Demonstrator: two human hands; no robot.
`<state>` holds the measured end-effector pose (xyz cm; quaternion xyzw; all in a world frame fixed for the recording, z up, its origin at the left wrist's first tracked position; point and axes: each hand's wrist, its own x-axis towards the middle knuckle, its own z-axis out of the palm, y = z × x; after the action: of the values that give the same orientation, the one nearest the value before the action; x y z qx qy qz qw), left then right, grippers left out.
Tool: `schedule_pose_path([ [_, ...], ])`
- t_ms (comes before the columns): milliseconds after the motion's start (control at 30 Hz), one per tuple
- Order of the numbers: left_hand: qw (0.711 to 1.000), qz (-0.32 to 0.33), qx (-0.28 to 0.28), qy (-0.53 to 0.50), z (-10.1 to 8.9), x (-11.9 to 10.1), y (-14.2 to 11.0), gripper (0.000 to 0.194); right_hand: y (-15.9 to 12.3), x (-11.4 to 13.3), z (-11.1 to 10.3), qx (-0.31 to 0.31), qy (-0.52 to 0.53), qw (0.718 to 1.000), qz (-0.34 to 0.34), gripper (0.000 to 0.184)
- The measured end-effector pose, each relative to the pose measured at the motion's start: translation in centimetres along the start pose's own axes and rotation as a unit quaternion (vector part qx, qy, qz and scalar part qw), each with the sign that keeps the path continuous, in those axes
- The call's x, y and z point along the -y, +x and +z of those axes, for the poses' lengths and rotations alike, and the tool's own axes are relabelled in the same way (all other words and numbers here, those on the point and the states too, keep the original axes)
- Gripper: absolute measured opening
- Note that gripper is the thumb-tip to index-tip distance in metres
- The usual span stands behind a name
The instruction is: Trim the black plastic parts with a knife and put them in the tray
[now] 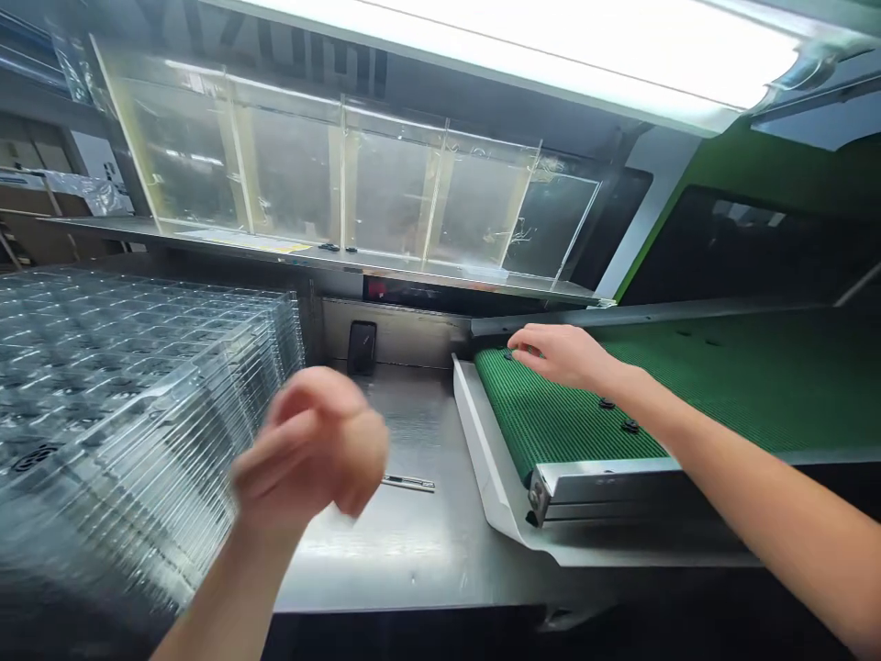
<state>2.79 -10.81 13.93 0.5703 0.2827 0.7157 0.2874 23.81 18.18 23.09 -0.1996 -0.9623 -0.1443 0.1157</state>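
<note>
My right hand reaches over the near end of a green conveyor belt, its fingertips pinched at a small black part. Two more small black parts, one and another, lie on the belt beneath my right forearm. My left hand is raised over the steel table, smeared by motion. Its fingers look curled, but what they hold, if anything, does not show. To its left rises a tall stack of clear plastic trays, with a black part in the top one.
A phone leans against the back panel, and a thin metal tool lies on the table. Above runs a shelf with clear acrylic dividers. A bright tube light hangs overhead. The belt's metal frame borders the table.
</note>
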Motion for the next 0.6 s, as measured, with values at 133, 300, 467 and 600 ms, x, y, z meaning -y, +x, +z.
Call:
schedule_pose_path([
  [133,0.971,-0.155,-0.18,0.032,-1.2,10.4,3.7,0.033,5.7,-3.9,4.1,0.142,-0.079,0.986,0.03,0.037],
  [300,0.924,-0.238,-0.291,0.068,-4.6,19.0,2.7,0.036,7.5,-5.6,7.8,0.194,-0.087,0.977,-0.028,0.03],
  [467,0.926,-0.222,-0.289,0.093,-6.4,21.0,-0.2,0.03,8.4,-6.8,9.5,0.169,-0.04,0.982,-0.071,0.022],
  [600,0.929,-0.243,-0.245,0.13,-6.4,21.5,-1.2,0.025,9.6,-8.2,10.5,0.177,0.02,0.984,-0.018,0.017],
])
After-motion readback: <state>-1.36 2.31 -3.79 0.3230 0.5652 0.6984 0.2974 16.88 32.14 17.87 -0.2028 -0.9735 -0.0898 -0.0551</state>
